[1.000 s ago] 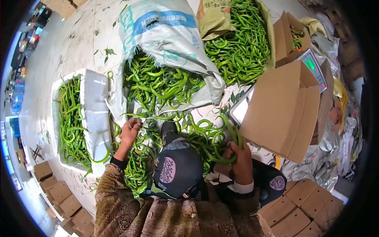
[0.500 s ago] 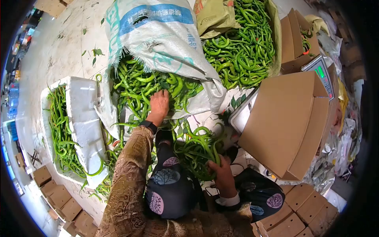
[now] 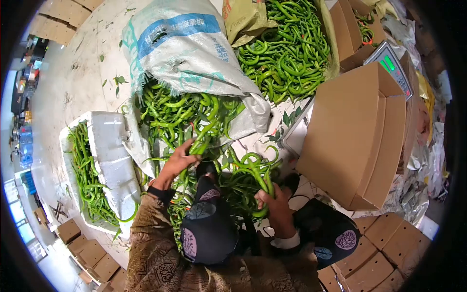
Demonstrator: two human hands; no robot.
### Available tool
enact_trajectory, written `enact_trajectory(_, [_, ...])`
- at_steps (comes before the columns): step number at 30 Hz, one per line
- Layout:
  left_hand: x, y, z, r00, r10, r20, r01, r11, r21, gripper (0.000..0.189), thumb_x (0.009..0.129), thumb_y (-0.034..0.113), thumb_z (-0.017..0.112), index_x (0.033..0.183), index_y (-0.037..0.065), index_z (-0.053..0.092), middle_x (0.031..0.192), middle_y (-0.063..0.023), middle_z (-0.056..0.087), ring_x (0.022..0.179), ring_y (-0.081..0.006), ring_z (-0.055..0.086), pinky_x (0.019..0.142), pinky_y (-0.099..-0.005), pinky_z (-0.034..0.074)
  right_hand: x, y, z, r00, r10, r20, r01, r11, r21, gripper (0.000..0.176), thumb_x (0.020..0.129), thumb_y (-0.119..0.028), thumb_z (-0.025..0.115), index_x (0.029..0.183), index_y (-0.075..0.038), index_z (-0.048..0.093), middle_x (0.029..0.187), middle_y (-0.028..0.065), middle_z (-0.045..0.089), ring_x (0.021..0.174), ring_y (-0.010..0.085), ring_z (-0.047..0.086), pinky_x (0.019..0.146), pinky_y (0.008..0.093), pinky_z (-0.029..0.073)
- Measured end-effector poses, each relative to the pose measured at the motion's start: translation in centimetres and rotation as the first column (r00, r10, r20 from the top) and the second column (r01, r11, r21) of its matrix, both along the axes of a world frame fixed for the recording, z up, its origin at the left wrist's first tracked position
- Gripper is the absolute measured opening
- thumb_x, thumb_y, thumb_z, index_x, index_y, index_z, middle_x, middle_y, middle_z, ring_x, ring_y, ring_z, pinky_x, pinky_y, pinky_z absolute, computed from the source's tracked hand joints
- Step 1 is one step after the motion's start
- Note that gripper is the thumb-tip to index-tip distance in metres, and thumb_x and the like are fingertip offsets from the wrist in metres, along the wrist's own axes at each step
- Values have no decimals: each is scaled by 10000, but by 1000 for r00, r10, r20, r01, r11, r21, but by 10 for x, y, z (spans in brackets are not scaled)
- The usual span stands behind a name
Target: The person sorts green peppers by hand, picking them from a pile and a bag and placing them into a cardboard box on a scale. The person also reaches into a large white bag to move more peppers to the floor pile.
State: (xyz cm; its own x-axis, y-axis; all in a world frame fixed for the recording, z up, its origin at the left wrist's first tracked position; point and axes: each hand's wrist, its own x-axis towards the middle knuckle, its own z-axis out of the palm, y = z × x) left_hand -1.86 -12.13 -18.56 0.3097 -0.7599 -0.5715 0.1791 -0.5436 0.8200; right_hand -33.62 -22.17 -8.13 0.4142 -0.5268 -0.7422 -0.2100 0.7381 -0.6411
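Note:
Long green chili peppers spill from the mouth of a white woven sack (image 3: pixel 185 63) with a blue band. Just below that mouth, my left hand (image 3: pixel 177 163) is closed around a few green chili peppers (image 3: pixel 203 140), which point up and to the right. My right hand (image 3: pixel 278 207) grips several more green chili peppers (image 3: pixel 260 176) above the loose pile between my knees. Its fingers are partly hidden behind the peppers. A dark band circles my left wrist.
On the left stands a white foam box (image 3: pixel 114 163) with peppers. An olive sack (image 3: pixel 245 22) full of peppers lies at the back. A cardboard box (image 3: pixel 348 131) rests on a scale (image 3: pixel 389 65) at right. More cartons (image 3: pixel 374 253) line the lower right.
My left hand has come back from the sack's mouth towards me and now holds peppers. My right hand still grips its peppers. The view has shifted slightly.

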Motion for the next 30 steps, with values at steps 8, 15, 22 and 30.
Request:
enact_trajectory(8, [12,34,158,875,158,-458,-300,919,-257,544,822,275,740,1225,-25,529,820,-85,608,637,-150,593,565,-253,497,2,4,29,994,0,108,14,992,-126,289,911,-127,553,1154,28,541,827,65,590,704,112,515,662,257,428])
enact_trajectory(15, [-34,29,282,928,118,-354,-252,897,-362,643,805,346,749,1259,-24,484,860,-91,594,618,-146,584,539,-253,493,-8,8,69,954,-103,283,177,952,-250,256,916,-102,563,1132,35,572,861,71,606,708,125,531,642,262,444])
enact_trajectory(22, [-126,10,371,999,46,-16,-49,959,-279,592,810,166,754,1300,-21,479,928,-60,613,724,-119,595,641,-252,496,-15,26,165,839,-85,538,184,974,-132,421,893,-83,647,1263,6,467,951,45,573,746,98,507,668,245,438])
enact_trajectory(30, [-228,10,281,855,-16,519,330,789,-518,418,861,55,664,1254,-36,556,990,-148,609,897,-241,585,825,-316,456,-48,28,152,773,-135,620,188,982,-21,402,852,-112,717,1218,-78,555,1034,-33,617,864,44,549,680,201,399])
